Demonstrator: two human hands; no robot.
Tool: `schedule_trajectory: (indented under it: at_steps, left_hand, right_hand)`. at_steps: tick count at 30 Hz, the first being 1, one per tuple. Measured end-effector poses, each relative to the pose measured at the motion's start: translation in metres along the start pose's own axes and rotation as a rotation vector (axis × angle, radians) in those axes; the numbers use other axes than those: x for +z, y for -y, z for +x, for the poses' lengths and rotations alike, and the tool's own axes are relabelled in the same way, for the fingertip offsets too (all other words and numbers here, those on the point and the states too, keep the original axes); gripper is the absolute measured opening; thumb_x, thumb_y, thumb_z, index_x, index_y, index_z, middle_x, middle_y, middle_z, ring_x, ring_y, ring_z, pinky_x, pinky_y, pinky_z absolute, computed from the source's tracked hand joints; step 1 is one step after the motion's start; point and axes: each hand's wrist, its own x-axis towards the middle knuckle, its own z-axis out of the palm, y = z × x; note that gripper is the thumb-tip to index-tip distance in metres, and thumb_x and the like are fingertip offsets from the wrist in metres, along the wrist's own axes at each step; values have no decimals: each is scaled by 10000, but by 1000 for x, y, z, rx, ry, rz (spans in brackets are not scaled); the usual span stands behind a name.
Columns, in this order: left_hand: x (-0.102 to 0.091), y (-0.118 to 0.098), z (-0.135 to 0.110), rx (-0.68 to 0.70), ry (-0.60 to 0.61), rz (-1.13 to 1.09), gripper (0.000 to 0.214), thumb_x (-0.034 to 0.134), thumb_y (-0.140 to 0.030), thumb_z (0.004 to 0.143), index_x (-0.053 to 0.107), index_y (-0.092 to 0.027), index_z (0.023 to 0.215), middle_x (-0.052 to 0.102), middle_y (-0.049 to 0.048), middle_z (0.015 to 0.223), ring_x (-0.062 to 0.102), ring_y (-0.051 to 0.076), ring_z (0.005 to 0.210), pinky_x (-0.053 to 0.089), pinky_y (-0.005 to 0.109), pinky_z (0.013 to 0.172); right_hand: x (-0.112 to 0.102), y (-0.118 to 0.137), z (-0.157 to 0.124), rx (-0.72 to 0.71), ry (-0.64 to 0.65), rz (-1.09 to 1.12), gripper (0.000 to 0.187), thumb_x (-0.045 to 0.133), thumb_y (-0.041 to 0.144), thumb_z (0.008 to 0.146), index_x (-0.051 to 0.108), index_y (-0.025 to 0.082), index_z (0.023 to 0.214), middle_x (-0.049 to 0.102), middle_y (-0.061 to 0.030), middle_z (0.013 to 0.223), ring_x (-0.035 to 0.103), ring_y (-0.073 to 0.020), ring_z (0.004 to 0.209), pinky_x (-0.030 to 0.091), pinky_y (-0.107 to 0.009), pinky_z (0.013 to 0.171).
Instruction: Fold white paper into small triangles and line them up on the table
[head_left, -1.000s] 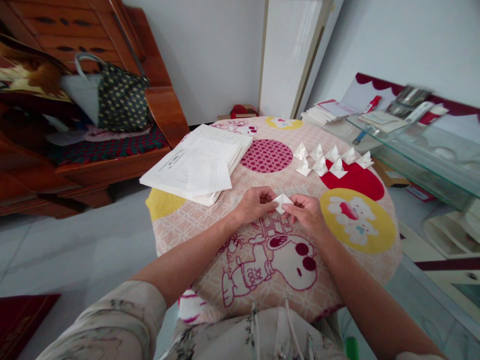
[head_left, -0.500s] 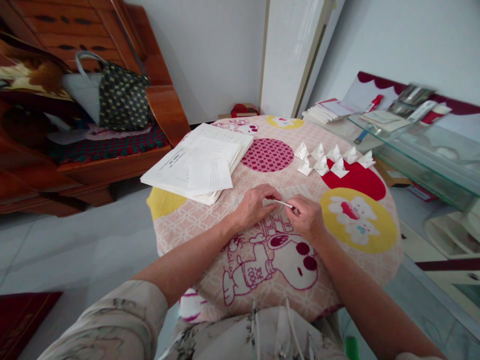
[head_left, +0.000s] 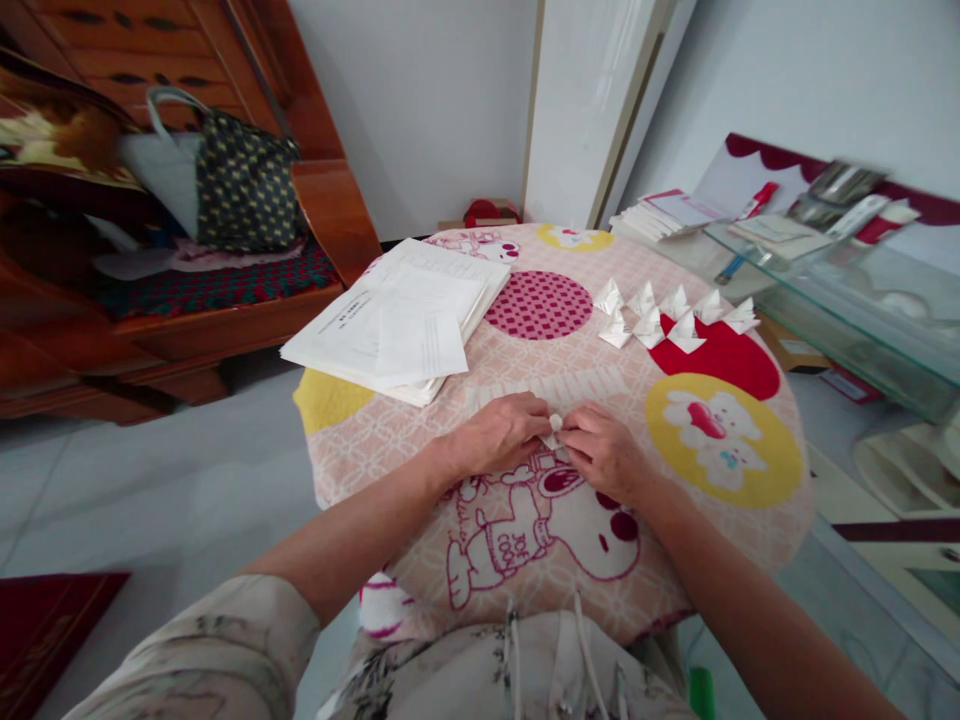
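Between my two hands is a small piece of folded white paper [head_left: 555, 432], low over the patterned tablecloth [head_left: 420, 440]. My left hand [head_left: 510, 432] pinches its left side and my right hand [head_left: 600, 447] pinches its right side. The fingers cover most of the paper, so its full shape is hidden. Several folded white paper pieces [head_left: 646, 325] with pointed tips stand in two rows toward the back right. Left of centre lies a stack of white paper sheets [head_left: 397, 330], some with print.
A glass shelf [head_left: 840, 300] with metal bowls and a red marker [head_left: 761, 200] borders the table on the right. To the left stands a wooden bench [head_left: 330, 200] with a dark patterned bag [head_left: 244, 185]. A white pillar [head_left: 585, 110] rises behind the table.
My hands have lowered slightly toward me and closed in on each other. The paper, seen edge-on as a thin strip before, now shows as a small rounded, folded shape between the fingertips.
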Motion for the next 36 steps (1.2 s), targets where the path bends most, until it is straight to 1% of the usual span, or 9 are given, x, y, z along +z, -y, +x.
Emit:
schedule_trajectory:
  at_steps: [5,9,12,15,19,23,26,32,36]
  left_hand:
    - [0,-5,1,-17,14,49,204,538,-165,949,690,-134,817,645,71,867,589,173,828,456,272,739]
    - [1,-6,1,-42,17,22,259,515,-176,970,696,-133,790,651,67,847,597,163,808,450,262,726]
    - [2,-3,2,-101,-5,-76,226,537,-184,964,728,-141,852,670,63,868,621,165,842,455,257,748]
    - [3,2,6,-195,-17,-189,188,575,-199,946,752,-154,899,683,47,864,629,147,799,451,245,728]
    - [1,9,14,-309,-18,-278,148,624,-187,894,766,-165,854,700,24,803,615,130,744,430,238,704]
    - [-3,14,20,-388,16,-356,161,641,-212,863,764,-160,773,689,5,693,572,109,647,385,236,640]
    - [-4,17,23,-447,50,-382,190,652,-246,851,759,-152,726,655,-5,612,527,97,579,356,240,611]
    - [-3,18,25,-470,59,-346,196,648,-270,840,762,-151,734,656,-5,601,512,90,562,325,237,584]
    - [-2,18,24,-454,35,-347,190,649,-268,834,756,-153,728,663,-6,606,517,88,563,324,231,577]
  right_hand:
    - [-3,-2,-2,14,43,1,254,524,87,921,679,156,732,600,-88,790,525,-210,821,460,-339,748]
    - [-4,0,-3,75,69,19,275,534,89,913,657,165,679,582,-71,768,521,-191,789,427,-309,708]
    - [-6,2,-2,175,65,85,280,547,85,896,640,166,645,569,-53,746,520,-168,739,404,-288,674]
    - [-8,3,2,304,48,160,247,575,110,884,658,163,658,585,-42,740,539,-154,715,399,-275,662]
    - [-10,2,8,471,45,192,200,627,165,841,688,156,651,594,-25,683,537,-140,650,372,-270,618]
    - [-11,-1,10,669,98,269,186,653,236,805,709,150,650,586,3,566,484,-117,543,321,-258,537]
    - [-13,-3,11,758,133,334,191,666,276,775,696,148,636,567,16,514,459,-105,496,303,-241,489]
    - [-19,-4,17,911,250,498,183,592,255,773,631,166,618,612,-6,523,507,-105,405,325,-220,409]
    - [-20,-3,16,942,240,534,151,603,278,775,632,170,674,632,-9,554,527,-113,407,329,-219,400]
